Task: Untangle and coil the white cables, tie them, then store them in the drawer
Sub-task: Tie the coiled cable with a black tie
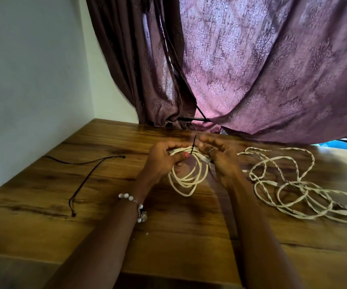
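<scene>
Hands up over the middle of the wooden table, both on one coiled white cable. Left hand has fingers and thumb curled round the top of the coil, pinching the strands together. Right hand, ring on one finger, curls in from the other side and grips the same bundle near the plug ends. Between the two hands a black cable tie wraps the bundle, its free tail sticking up and slightly away from the person. The coil hangs from the grip as an oval, long axis running from the hands down toward the person, its lower loop near or on the tabletop, hard to say which. Off to the right lies a loose tangle of white cables, sprawling sideways across the table, well apart from the coil. Two more black ties lie on the left. A beaded bracelet sits on the left wrist; purple curtains hang behind.
</scene>
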